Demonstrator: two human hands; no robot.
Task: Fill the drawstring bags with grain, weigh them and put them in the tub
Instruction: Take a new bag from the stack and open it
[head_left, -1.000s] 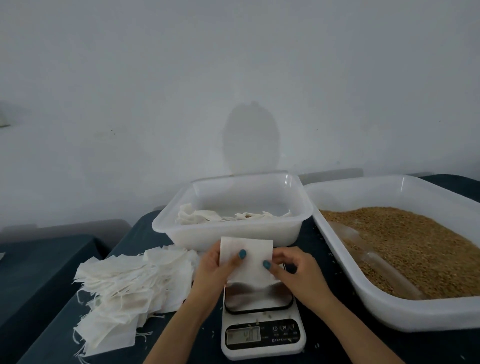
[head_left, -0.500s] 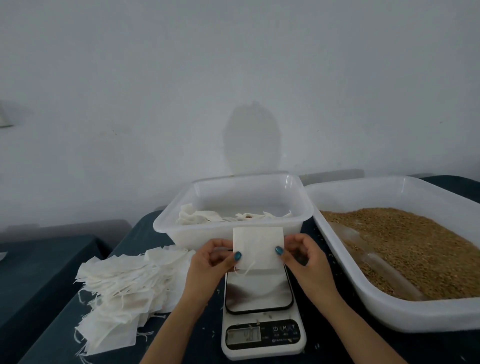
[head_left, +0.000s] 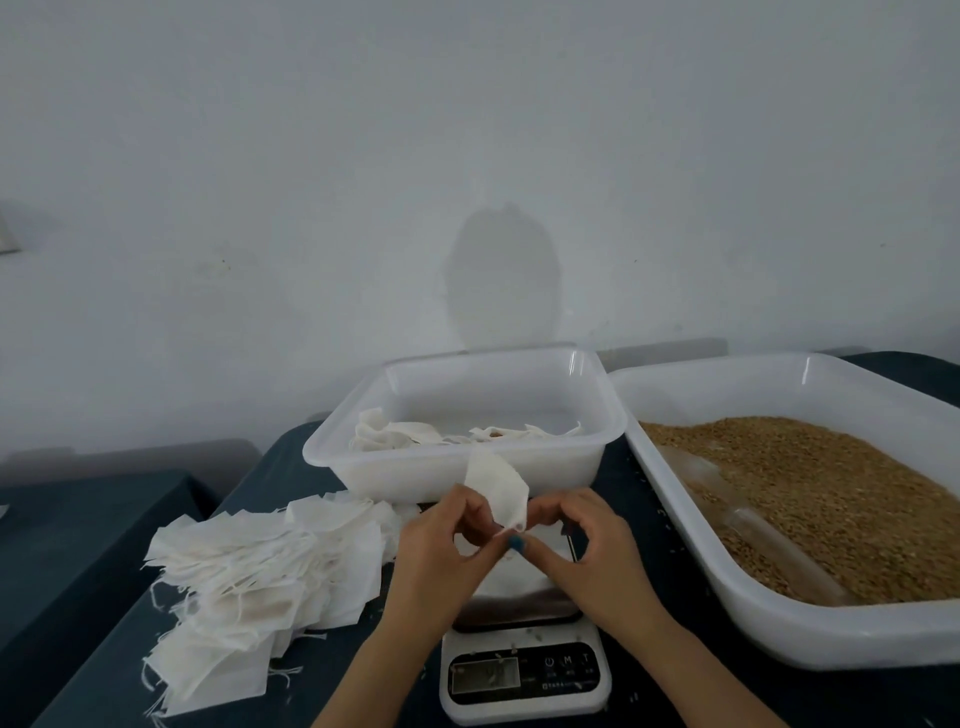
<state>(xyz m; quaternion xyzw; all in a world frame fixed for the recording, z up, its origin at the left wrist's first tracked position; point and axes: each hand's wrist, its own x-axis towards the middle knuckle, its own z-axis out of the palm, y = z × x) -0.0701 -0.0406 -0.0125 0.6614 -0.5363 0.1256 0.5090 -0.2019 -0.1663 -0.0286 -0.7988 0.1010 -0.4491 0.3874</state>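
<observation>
Weighing scale (head_left: 524, 675): placed below the hands; "M" and "T" can be read beside a power sign, while the display digits and the brand line are too blurred.
Drawstring bag (head_left: 496, 486): held tilted above the scale's plate, just in front of the tub (head_left: 457, 462).
Left hand (head_left: 441, 561): curled, with the bag's lower edge pinched.
Right hand (head_left: 587, 556): curled, with the same edge pinched.
Tub contents: white bags (head_left: 395, 434) are seen inside.
Grain (head_left: 831, 493): held in the big tray (head_left: 779, 639) at the right.

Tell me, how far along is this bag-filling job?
Seemingly early. Done: a few bags lie in the tub. In hand: the left hand and right hand pinch one flat bag above the scale. Left: a big pile of bags waits unfilled.
</observation>
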